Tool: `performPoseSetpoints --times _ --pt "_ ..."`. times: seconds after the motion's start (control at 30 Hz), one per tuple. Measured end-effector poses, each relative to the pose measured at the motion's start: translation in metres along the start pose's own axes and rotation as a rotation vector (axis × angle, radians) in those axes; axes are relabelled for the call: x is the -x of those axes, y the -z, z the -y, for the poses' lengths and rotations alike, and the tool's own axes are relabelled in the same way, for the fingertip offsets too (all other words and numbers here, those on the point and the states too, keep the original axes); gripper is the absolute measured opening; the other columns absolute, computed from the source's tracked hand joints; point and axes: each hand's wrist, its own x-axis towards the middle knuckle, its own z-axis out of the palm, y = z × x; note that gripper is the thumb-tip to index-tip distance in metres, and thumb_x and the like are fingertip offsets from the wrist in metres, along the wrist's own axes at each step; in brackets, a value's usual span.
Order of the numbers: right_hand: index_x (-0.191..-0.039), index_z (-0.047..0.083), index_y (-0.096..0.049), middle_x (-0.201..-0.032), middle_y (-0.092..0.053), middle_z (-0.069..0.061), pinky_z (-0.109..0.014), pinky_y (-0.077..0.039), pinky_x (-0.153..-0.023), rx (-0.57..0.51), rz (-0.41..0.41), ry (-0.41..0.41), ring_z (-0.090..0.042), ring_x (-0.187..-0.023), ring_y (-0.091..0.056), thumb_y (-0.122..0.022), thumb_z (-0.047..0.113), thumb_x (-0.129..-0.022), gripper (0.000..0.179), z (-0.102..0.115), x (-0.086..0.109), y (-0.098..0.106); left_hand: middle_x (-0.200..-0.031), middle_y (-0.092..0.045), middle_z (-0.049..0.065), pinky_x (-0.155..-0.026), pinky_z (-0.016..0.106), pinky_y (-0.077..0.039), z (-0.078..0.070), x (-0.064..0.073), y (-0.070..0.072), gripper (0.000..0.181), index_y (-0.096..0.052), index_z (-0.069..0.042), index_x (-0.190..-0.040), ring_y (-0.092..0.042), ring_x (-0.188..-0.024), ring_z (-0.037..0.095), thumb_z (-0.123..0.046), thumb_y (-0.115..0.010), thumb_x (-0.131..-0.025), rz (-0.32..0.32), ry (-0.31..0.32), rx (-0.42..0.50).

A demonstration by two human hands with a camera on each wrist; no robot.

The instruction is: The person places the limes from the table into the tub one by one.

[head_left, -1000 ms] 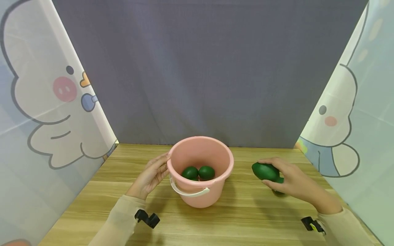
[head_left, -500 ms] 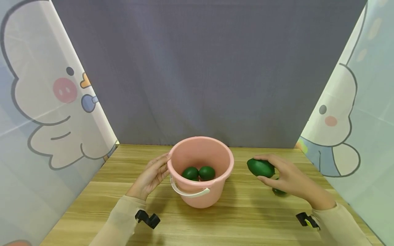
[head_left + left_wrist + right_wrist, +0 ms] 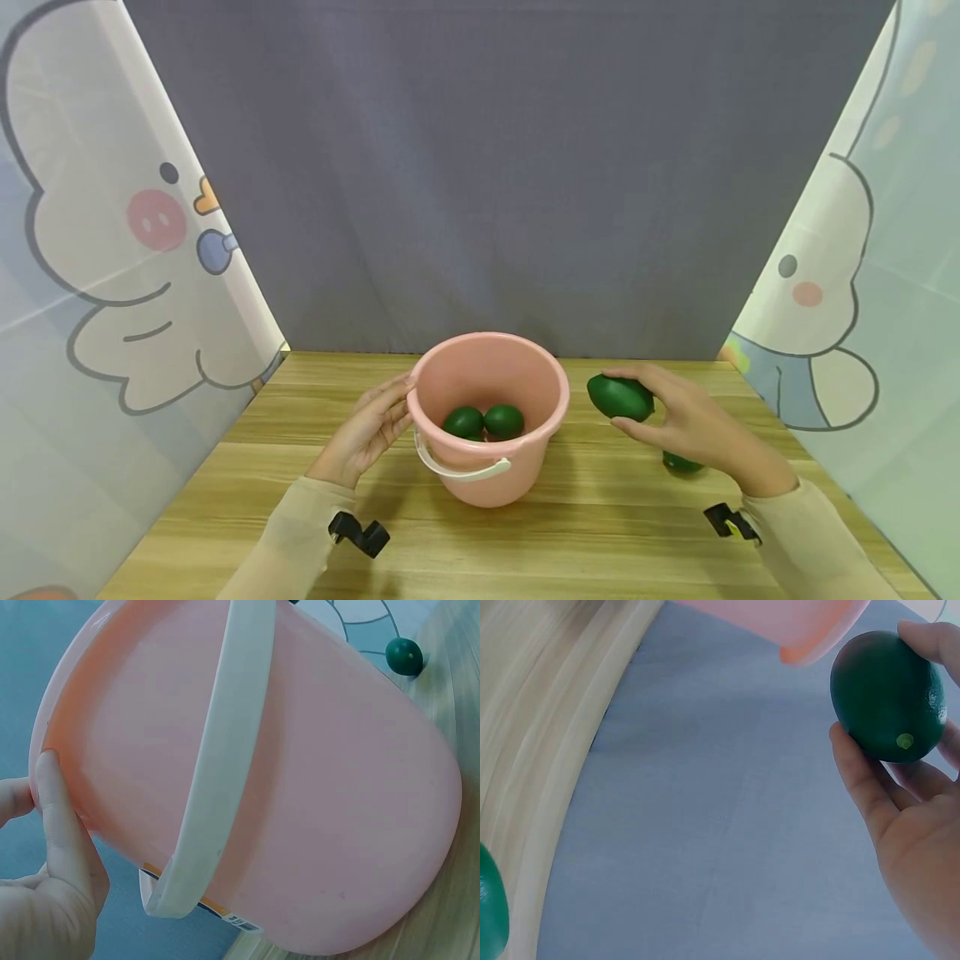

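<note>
Head view: right hand (image 3: 686, 417) pinches a green fruit (image 3: 619, 397); left hand (image 3: 370, 429), loosely spread, touches the pink bucket (image 3: 528, 462).

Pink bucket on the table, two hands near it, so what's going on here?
A person's right hand grips a green fruit in the air, to the right of the bucket and not yet in it. The left hand touches the bucket's rim on its left side. At least two fruits lie inside the bucket, and one more fruit is on the table, partly hidden by the right hand in the head view.
</note>
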Motion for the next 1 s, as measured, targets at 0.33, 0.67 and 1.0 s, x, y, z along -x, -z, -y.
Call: performPoseSetpoints --times 0.33,0.67,1.0 --pt "-0.139 0.014 -0.056 -0.128 -0.062 0.001 -0.018 -0.056 -0.080 -0.022 -0.021 0.033 -0.012 -0.102 -0.062 -0.088 0.016 -0.079 0.068 0.002 -0.009 -0.002 -0.120 -0.058 0.008 -0.078 0.013 -0.057 0.001 0.000 -0.001 0.046 -0.043 0.004 -0.145 -0.064 -0.088 0.005 -0.016 -0.055 -0.105 -0.016 0.000 0.010" --pt "-0.140 0.013 -0.056 -0.130 -0.061 0.000 -0.014 -0.054 -0.086 -0.055 -0.031 0.073 -0.013 -0.109 -0.062 -0.084 0.023 -0.084 0.063 0.004 -0.017 -0.003 -0.119 -0.057 0.007 -0.077 0.012 -0.057 0.001 0.000 0.000 0.043 -0.044 0.003 -0.143 -0.063 -0.087 0.005 -0.016 -0.054 -0.106 0.000 -0.003 0.023" --pt "-0.140 0.015 -0.056 -0.132 -0.060 0.002 -0.017 -0.054 -0.087 -0.057 -0.024 0.069 -0.013 -0.113 -0.060 -0.086 0.020 -0.082 0.066 0.008 -0.029 -0.007 -0.118 -0.058 0.007 -0.075 0.012 -0.057 0.001 0.000 0.000 0.042 -0.046 0.002 -0.143 -0.063 -0.087 0.005 -0.016 -0.055 -0.105 -0.021 0.006 0.026"
